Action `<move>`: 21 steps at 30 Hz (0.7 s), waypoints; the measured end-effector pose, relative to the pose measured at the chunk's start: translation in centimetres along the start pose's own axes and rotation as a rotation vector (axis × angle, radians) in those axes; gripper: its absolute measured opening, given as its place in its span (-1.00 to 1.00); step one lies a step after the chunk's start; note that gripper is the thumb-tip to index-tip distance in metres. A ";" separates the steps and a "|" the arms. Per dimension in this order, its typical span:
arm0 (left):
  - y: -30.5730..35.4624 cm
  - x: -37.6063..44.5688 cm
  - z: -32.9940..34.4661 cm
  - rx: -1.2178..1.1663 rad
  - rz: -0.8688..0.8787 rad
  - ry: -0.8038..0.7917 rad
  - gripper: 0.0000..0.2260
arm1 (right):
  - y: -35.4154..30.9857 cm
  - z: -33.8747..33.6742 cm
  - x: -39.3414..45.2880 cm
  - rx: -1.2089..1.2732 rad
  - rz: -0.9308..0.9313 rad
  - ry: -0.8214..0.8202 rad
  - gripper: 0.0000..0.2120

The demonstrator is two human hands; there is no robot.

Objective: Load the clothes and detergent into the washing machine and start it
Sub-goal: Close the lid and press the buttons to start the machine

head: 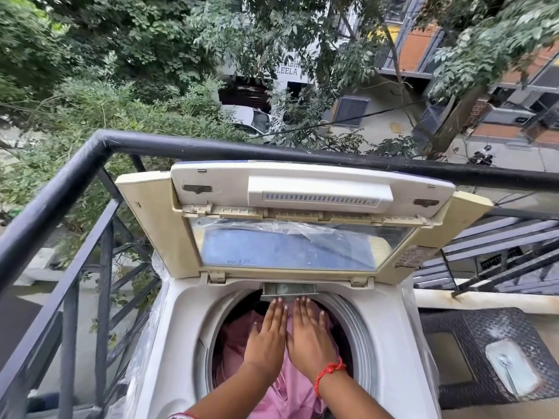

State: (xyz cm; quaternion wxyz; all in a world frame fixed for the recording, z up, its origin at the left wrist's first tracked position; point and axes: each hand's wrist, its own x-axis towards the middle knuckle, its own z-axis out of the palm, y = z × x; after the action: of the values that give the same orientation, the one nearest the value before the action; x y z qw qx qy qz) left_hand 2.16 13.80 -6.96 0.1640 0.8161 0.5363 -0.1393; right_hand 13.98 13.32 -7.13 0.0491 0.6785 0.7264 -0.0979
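Black balcony railing (45, 204) far left of the fingers, running behind the machine too. White top-load washing machine (181, 328) stands against it, its lid (302, 213) folded up and open, well above and beyond the fingertips. Plastic film is visible through the lid window.

Left hand (267, 340) is flat, fingers straight and together, palm down over the pink clothes (284, 397) in the drum (357, 325); nothing is grasped. The fingertips point toward the back of the drum opening, just short of the small grey tray (289, 289) at the rear rim. Whether they touch that tray, cannot tell.

Right hand (308, 337) is just beside the left, thumbs nearly meeting, and lies the same way: fingers extended, relaxed, flat, not gripping. A red thread bracelet (328, 373) sits on the right wrist. Pink cloth shows under both palms, between the hands, and below the wrists toward the near rim; dark drum interior shows beyond the fingertips on the left side.

Right of the fingers, well apart: a dark patterned stool (472, 343) with a pale blue packet (511, 370) lying on it. Contents of the packet cannot be told.
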 end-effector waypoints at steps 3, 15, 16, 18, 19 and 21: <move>-0.2 -0.1 -0.3 0.005 0.007 -0.017 -0.39 | 0.0 0.3 0.1 -0.012 -0.005 0.002 -0.36; -2.4 0.1 0.0 -0.013 -0.007 0.031 -0.29 | -0.1 1.3 0.3 0.029 -0.009 -0.030 -0.23; -2.4 0.2 0.1 -0.018 -0.004 0.037 -0.28 | -0.3 1.3 0.4 0.031 -0.008 -0.032 -0.23; -2.4 0.2 0.1 -0.022 0.003 0.045 -0.24 | -0.3 1.2 0.7 0.032 -0.008 -0.025 -0.24; -2.3 0.2 0.0 -0.022 0.007 0.049 -0.25 | -0.2 1.0 0.9 0.032 -0.004 -0.022 -0.24; -2.1 0.6 -0.3 -0.027 0.012 0.061 -0.32 | 0.0 0.6 1.4 0.032 -0.001 -0.003 -0.23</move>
State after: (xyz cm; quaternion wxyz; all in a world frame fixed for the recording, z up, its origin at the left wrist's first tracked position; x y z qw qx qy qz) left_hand 0.46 15.24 -7.16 0.1596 0.8210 0.5378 -0.1062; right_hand 13.85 14.58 -7.99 0.0393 0.6787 0.7250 -0.1104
